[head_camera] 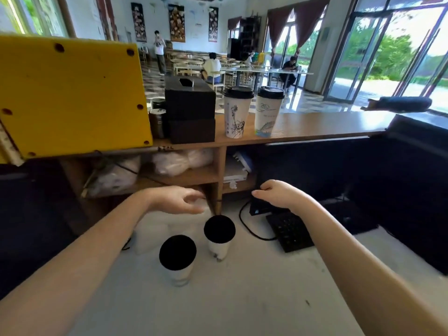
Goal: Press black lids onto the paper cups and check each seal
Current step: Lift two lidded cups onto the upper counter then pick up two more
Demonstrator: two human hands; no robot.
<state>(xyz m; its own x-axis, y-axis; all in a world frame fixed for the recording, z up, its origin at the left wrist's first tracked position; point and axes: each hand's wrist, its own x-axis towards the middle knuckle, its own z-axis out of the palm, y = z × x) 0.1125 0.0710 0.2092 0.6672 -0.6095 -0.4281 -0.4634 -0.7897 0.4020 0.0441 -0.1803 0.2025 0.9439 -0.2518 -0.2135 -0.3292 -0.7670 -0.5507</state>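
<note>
Pale worktop (242, 306), wooden counter (315, 127) behind.
Paper cups, two, upright, long axis vertical, black lids (177, 252) seated on top.
Far cup (218, 249): below and between the grips.
Near cup (178, 274): below the left grip (179, 200), bodyward.
Left grip: fingers apart, relaxed, empty.
Right grip (274, 194): loosely curled, empty, above the keyboard (289, 231).
Bare worktop bodyward of both grips.

No text, label or number can be read anywhere. The left paper cup (237, 117) on the wooden counter (315, 127) bears only a line drawing. The right paper cup (266, 115) beside it carries a brush-like mark near its top (possibly writing, too blurred to tell). The keyboard (288, 229) keys and the wall hangings (176, 23) show nothing legible.
</note>
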